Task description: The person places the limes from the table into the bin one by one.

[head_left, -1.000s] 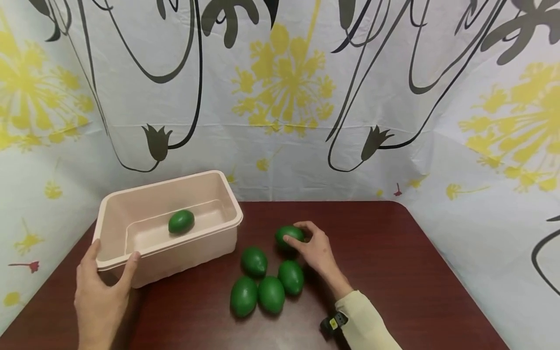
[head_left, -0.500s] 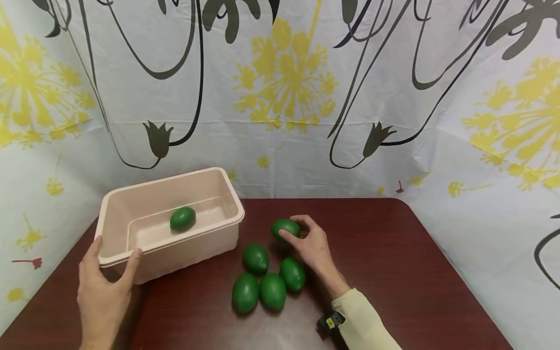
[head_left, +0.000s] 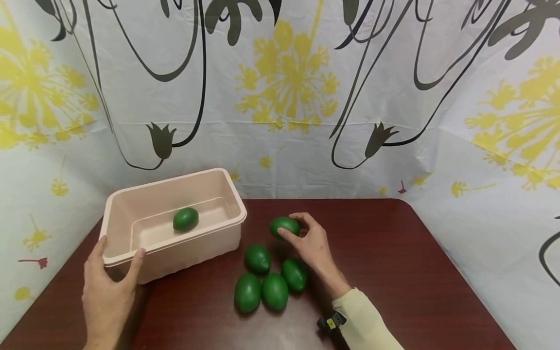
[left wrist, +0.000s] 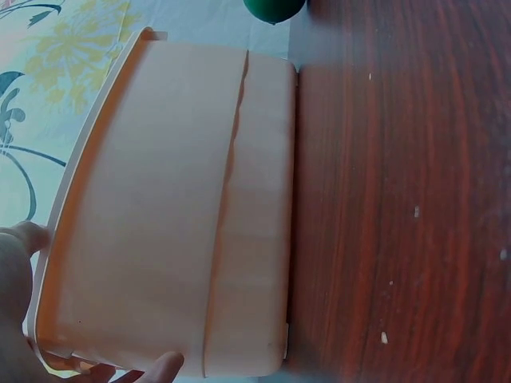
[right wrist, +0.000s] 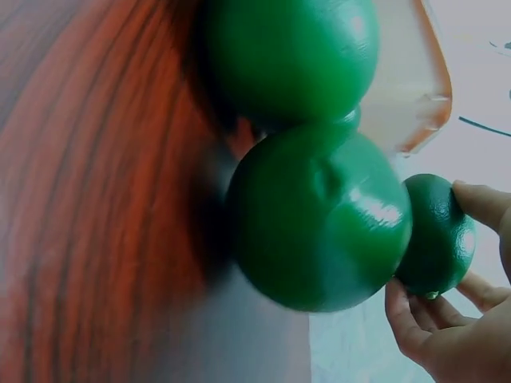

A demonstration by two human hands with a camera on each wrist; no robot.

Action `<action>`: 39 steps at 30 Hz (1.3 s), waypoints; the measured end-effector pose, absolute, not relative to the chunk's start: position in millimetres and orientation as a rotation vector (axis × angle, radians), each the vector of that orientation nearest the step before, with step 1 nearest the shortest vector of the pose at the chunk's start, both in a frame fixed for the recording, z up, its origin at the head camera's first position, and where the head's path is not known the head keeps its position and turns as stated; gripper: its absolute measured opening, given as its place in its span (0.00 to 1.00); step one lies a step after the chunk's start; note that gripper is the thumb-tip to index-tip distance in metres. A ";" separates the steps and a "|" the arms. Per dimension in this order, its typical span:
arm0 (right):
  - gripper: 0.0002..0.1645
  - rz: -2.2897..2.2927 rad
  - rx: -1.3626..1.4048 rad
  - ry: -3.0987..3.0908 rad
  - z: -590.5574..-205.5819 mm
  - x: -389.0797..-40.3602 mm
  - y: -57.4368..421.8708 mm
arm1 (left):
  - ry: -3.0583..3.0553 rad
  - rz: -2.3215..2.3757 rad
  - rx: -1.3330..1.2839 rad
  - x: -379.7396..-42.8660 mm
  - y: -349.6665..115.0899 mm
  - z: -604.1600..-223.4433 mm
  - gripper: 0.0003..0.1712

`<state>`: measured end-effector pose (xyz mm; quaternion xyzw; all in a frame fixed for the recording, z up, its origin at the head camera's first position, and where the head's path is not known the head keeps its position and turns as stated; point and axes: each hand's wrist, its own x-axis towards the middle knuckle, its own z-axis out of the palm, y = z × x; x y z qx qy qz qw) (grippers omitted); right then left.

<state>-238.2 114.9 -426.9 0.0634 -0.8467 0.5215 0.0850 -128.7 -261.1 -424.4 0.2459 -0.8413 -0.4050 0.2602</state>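
Backdrop: white cloth (head_left: pixel 306 160), printed with yellow dandelion heads and dark tulip stems, behind and at both sides.

Surface (head_left: pixel 393 272): red-brown, wood-grained.

Beige plastic bin (head_left: pixel 197 252): upright, set at an angle on the left part of the surface. Near wall plain.

Pale sleeve (head_left: pixel 363 316): covers the right forearm.

Hands: left hand (head_left: pixel 107 291) grips the bin's near left corner, thumb and fingers spread across it; same hold as 1.0 s ago. Right hand (head_left: pixel 312 240) reaches in from the right, beyond the cluster, thumb on the near side and fingers round the far side of one oval fruit.

Held green fruit (head_left: pixel 281 225): smooth, lime-like, between bin and right hand; appears raised off the surface. Compared with 1.0 s ago, shifted slightly leftward toward the bin and farther from the cluster.

Four green fruit (head_left: pixel 275 291): close cluster on the surface, right of the bin; arrangement unchanged. One more green fruit (head_left: pixel 185 219) lies on the bin floor.

Black device (head_left: pixel 331 322): at the right cuff, yellow patch; any lettering too small to read.

Pale flecks (left wrist: pixel 384 337): scattered on the surface, left wrist view.
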 end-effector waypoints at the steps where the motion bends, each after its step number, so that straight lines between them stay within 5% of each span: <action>1: 0.30 1.563 0.190 -2.524 -425.9 -237.8 114.5 | -2.281 -1.093 0.671 -128.8 -261.2 -424.7 0.52; 39: 0.30 1.663 0.298 -2.425 -402.3 -227.7 95.1 | -2.292 -1.070 0.698 -128.1 -259.8 -425.6 0.52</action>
